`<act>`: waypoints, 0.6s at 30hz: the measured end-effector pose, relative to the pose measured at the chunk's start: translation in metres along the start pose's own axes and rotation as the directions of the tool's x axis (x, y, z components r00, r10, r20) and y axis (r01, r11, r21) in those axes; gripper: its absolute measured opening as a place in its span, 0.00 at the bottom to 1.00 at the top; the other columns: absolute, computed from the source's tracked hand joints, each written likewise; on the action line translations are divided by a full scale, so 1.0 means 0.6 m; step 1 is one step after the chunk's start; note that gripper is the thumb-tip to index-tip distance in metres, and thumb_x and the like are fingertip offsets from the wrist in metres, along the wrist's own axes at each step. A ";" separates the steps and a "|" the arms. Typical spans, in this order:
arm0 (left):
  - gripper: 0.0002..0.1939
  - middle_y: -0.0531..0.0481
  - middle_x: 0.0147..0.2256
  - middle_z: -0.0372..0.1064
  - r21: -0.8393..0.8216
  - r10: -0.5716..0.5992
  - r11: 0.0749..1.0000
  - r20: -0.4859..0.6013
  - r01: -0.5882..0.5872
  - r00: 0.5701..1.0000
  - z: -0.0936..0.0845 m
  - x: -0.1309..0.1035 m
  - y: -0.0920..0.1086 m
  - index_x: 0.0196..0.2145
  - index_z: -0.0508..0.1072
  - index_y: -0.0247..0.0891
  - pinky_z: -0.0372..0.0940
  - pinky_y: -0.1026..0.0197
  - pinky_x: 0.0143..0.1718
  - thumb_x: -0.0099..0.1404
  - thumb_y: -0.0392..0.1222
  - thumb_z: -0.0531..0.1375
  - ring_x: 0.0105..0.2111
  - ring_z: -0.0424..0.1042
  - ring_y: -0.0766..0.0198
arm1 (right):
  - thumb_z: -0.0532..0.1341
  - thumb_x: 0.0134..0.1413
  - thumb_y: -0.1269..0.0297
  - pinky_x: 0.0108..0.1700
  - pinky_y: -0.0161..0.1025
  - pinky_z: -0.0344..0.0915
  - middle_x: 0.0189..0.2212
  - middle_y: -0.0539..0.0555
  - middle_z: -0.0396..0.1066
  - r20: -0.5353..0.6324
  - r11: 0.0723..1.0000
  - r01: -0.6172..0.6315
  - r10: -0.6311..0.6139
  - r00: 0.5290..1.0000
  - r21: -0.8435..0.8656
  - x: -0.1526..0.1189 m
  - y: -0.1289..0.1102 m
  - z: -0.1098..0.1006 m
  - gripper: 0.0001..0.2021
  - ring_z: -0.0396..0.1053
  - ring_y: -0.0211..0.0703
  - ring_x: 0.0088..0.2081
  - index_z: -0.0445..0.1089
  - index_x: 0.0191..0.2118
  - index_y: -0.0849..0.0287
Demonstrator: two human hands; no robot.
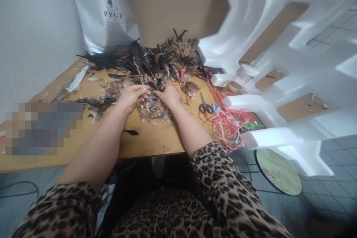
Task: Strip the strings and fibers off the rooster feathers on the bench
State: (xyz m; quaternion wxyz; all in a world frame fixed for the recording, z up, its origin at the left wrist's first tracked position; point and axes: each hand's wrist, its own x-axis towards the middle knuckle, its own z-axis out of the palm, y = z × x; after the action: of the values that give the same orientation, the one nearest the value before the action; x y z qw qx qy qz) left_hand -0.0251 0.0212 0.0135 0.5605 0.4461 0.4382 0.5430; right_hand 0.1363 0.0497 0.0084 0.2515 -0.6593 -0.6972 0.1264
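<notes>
Leopard-print sleeves [237,189] filled the near side, forearms reaching forward over the surface [156,143]. From my remote station I logged the left hand [132,96]: thumb and forefinger pinched together on what I read as the quill of a dark feather [137,57]. Long axis of the feather ran away from the camera, leaning slightly left, vane beyond the fingertips. Right hand [169,96] was curled just beside, thumb toward the left; I could not tell what, if anything, it gripped. Left hand was nearer the quill end. Loose feathers [152,109] lay below and between both. Scissors [205,106] and red strands [231,119] lay to the right; a brown feather bundle [181,54], beyond.
</notes>
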 end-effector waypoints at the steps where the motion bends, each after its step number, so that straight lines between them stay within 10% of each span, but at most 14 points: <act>1: 0.10 0.45 0.27 0.73 0.004 -0.001 1.000 0.002 0.001 1.000 0.000 0.000 0.000 0.33 0.75 0.29 0.59 0.73 0.18 0.51 0.35 0.64 0.19 0.67 0.74 | 0.59 0.44 0.52 0.41 0.42 0.64 0.35 0.57 0.74 0.020 0.999 -0.005 0.006 1.000 -0.047 0.001 0.000 0.002 0.15 0.70 0.48 0.39 0.72 0.34 0.57; 18: 0.09 0.51 0.19 0.67 0.056 0.073 0.996 -0.150 -0.065 0.986 0.001 0.006 -0.003 0.22 0.70 0.31 0.56 0.72 0.17 0.50 0.41 0.64 0.15 0.62 0.75 | 0.52 0.53 0.62 0.39 0.35 0.60 0.32 0.49 0.71 -0.100 0.914 0.378 -0.366 0.925 0.149 -0.045 -0.035 -0.006 0.11 0.68 0.41 0.34 0.67 0.40 0.54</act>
State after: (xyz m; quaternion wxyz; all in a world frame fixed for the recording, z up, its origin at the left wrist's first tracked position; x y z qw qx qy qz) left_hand -0.0241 0.0248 0.0116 0.4946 0.4325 0.4776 0.5833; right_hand 0.1202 0.0208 0.0172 0.3490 -0.4952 -0.7878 0.1107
